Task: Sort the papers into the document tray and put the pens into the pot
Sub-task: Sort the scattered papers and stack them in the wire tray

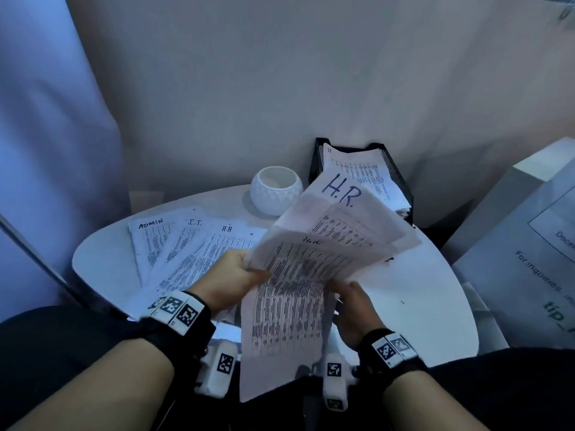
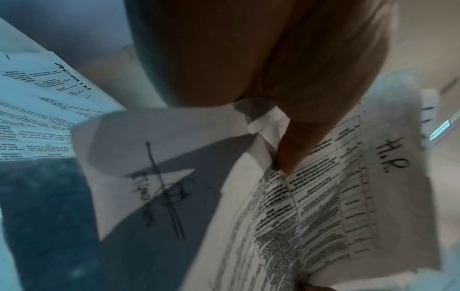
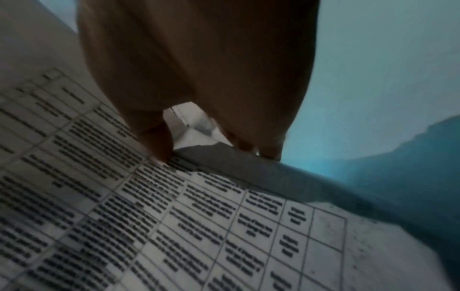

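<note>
Both hands hold a fanned bunch of printed papers (image 1: 326, 237) above the table, the top sheet marked "H.R." My left hand (image 1: 236, 275) pinches the bunch at its left edge; in the left wrist view the thumb (image 2: 293, 149) presses on the "H.R." sheet (image 2: 361, 196). My right hand (image 1: 351, 300) grips the lower sheets from the right, its fingers (image 3: 159, 141) on the printed page (image 3: 174, 216). More papers (image 1: 174, 244) marked "ADMIN", "I.T." and "H.R" lie spread on the table's left. The black document tray (image 1: 401, 181) at the back holds several sheets. The white pot (image 1: 275, 191) stands left of it. No pens are visible.
The round white table (image 1: 429, 300) stands against a beige wall. A large white box with printed text (image 1: 529, 244) stands close on the right. A pale blue curtain (image 1: 46, 135) hangs on the left. My dark-clothed legs lie under the table's near edge.
</note>
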Demonstrator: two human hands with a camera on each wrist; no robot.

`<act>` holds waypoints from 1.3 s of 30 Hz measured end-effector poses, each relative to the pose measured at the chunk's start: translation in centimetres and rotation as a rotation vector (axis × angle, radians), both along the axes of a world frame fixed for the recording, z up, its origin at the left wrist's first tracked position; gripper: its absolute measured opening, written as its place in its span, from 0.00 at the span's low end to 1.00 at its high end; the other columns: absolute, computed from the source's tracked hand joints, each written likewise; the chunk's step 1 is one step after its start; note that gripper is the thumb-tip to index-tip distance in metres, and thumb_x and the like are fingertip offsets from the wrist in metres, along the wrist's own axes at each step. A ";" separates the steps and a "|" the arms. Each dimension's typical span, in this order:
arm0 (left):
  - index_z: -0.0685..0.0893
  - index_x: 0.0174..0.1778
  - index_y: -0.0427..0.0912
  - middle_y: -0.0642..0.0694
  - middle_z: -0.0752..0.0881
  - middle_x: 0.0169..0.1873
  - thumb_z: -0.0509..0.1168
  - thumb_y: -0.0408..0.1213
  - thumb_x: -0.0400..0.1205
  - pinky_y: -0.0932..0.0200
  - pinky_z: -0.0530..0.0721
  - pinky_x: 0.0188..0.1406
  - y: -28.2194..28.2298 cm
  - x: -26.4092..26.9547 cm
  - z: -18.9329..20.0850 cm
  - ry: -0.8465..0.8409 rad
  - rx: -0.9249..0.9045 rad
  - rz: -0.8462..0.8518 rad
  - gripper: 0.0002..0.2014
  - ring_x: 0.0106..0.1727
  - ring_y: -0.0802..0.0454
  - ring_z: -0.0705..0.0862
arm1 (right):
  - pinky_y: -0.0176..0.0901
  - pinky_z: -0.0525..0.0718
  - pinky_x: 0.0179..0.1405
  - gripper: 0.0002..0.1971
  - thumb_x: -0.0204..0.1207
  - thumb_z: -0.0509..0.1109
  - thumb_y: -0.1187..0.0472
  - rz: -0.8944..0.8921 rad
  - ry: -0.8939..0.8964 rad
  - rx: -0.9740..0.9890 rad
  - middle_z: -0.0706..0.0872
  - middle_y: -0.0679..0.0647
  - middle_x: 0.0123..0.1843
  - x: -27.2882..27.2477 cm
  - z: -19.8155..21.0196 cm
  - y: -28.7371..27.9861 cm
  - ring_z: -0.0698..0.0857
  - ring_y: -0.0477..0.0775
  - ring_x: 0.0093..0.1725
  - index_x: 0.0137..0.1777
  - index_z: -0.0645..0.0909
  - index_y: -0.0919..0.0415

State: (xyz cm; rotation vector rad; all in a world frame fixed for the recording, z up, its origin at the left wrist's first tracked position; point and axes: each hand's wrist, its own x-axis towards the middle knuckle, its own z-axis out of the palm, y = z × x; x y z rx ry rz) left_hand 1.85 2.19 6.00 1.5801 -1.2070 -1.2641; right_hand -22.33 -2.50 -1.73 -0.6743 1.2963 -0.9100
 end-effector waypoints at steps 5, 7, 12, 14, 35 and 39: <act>0.88 0.49 0.28 0.36 0.93 0.45 0.75 0.32 0.73 0.41 0.88 0.53 -0.1 0.5 0.8 0.021 -0.110 0.127 0.13 0.47 0.37 0.92 | 0.63 0.91 0.56 0.07 0.82 0.68 0.69 -0.036 0.113 -0.357 0.94 0.61 0.53 1.2 3.0 -0.8 0.91 0.66 0.57 0.54 0.86 0.64; 0.90 0.49 0.34 0.40 0.94 0.44 0.73 0.28 0.81 0.48 0.91 0.47 -0.1 0.4 1.4 0.018 -0.168 0.201 0.03 0.46 0.42 0.92 | 0.63 0.90 0.61 0.05 0.82 0.69 0.68 -0.088 0.157 -0.496 0.93 0.61 0.54 2.0 5.0 -0.7 0.90 0.66 0.59 0.55 0.84 0.62; 0.90 0.51 0.38 0.35 0.93 0.47 0.72 0.31 0.84 0.46 0.91 0.48 -0.5 0.6 2.0 0.076 -0.263 0.333 0.03 0.48 0.43 0.92 | 0.33 0.87 0.51 0.14 0.86 0.65 0.72 -0.101 0.129 -0.743 0.92 0.44 0.51 3.4 8.3 0.2 0.90 0.42 0.52 0.59 0.81 0.51; 0.89 0.52 0.37 0.35 0.93 0.48 0.73 0.31 0.83 0.40 0.91 0.53 -0.5 0.7 1.7 0.089 -0.245 0.311 0.04 0.50 0.39 0.92 | 0.36 0.88 0.50 0.16 0.84 0.65 0.75 -0.124 0.124 -0.748 0.91 0.46 0.51 3.6 8.1 0.5 0.89 0.43 0.51 0.59 0.79 0.51; 0.87 0.49 0.34 0.35 0.90 0.44 0.66 0.31 0.67 0.49 0.87 0.51 -1.1 0.0 0.9 0.290 -0.289 0.330 0.15 0.47 0.43 0.89 | 0.47 0.80 0.50 0.04 0.85 0.60 0.63 -0.266 -0.017 -0.654 0.80 0.55 0.49 3.7 6.4 0.0 0.79 0.49 0.47 0.54 0.76 0.54; 0.87 0.53 0.32 0.34 0.92 0.49 0.66 0.32 0.72 0.42 0.87 0.55 -1.1 0.1 0.6 0.260 -0.242 0.337 0.15 0.53 0.38 0.90 | 0.40 0.83 0.47 0.10 0.87 0.58 0.71 -0.264 -0.010 -0.588 0.82 0.55 0.49 3.5 5.8 -0.2 0.82 0.49 0.46 0.57 0.75 0.56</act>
